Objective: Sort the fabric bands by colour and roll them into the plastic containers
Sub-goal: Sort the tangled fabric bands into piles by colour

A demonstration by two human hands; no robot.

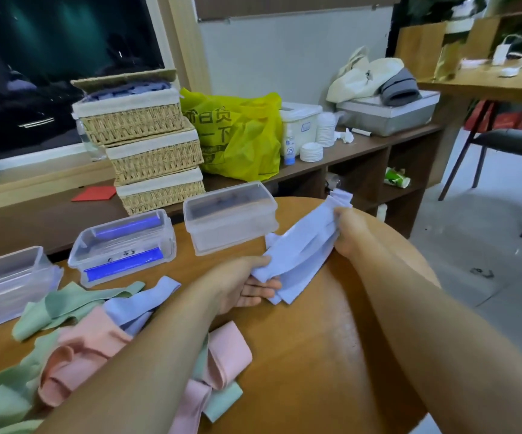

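Step in hand: you have the pale blue bands (303,249) pulled out of the mix and stacked as one flat bundle. I judge this as the end of sorting for that colour, with the rolling not yet begun.
Bundle: it is stretched between your two hands above the far right part of the table (316,355), just beside the right container (231,220).
Left hand (247,286): palm up under the near end, thumb on top and fingers below, pinching the stack.
Right hand (348,230): fingers curled round the far end, clamped on the fabric, with a short tail sticking out past the fist.
Containers: the middle container (122,249), with blue clips, sits along the far left edge. The left container (6,283) is at the left edge.
Hedge: the right container looks lidded, but its clear plastic blurs, so check before you aim for it.
Unsorted heap: the green bands (65,305) and pink bands (87,349) lie tangled at the near left edge, under your left forearm, and a stray blue band (137,305) is among them.
Next move: square the edges and lay one end down. Roll from there, tightly enough that the coil fits a box. One hand will need to come free to open a lid.
Watch for: the stray blue one likely belongs in this bundle.
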